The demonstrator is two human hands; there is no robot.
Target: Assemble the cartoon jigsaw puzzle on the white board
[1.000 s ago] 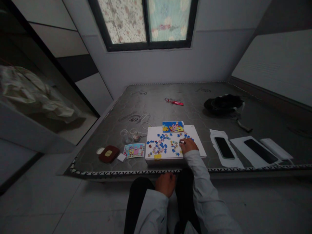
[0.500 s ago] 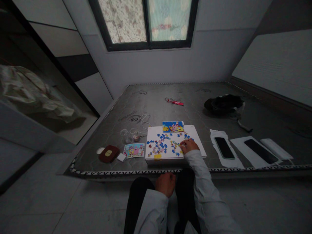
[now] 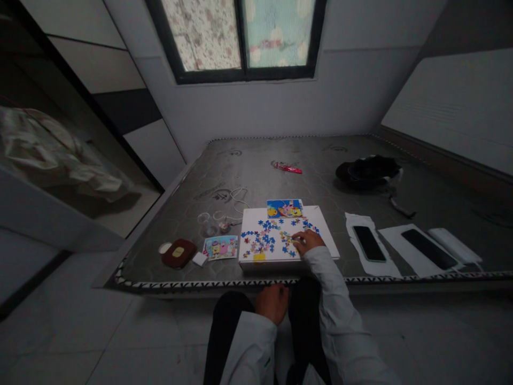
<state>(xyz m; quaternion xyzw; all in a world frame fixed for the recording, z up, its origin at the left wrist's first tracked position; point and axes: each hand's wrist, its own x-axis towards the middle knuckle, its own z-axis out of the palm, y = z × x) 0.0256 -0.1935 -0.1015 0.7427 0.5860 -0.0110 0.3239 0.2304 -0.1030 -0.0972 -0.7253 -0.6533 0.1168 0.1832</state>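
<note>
My right hand is over the right part of a white box, thumb and fingertips pinched on a small jigsaw puzzle piece that they mostly cover. Many loose jigsaw pieces, blue, yellow and pink, are scattered across the box top. At its far edge lies a blue cartoon picture card. A second cartoon card rests on the surface to the left of the box. My left hand lies between my knees with its fingers curled in, away from the pieces.
Left of the box are a brown case, a small white block and clear round containers. To the right lie a phone and a dark slab on white sheets. Farther back are a red packet and a black cap.
My right hand has shifted slightly left over the pieces, its fingertips still together. My left hand stays where it was.
</note>
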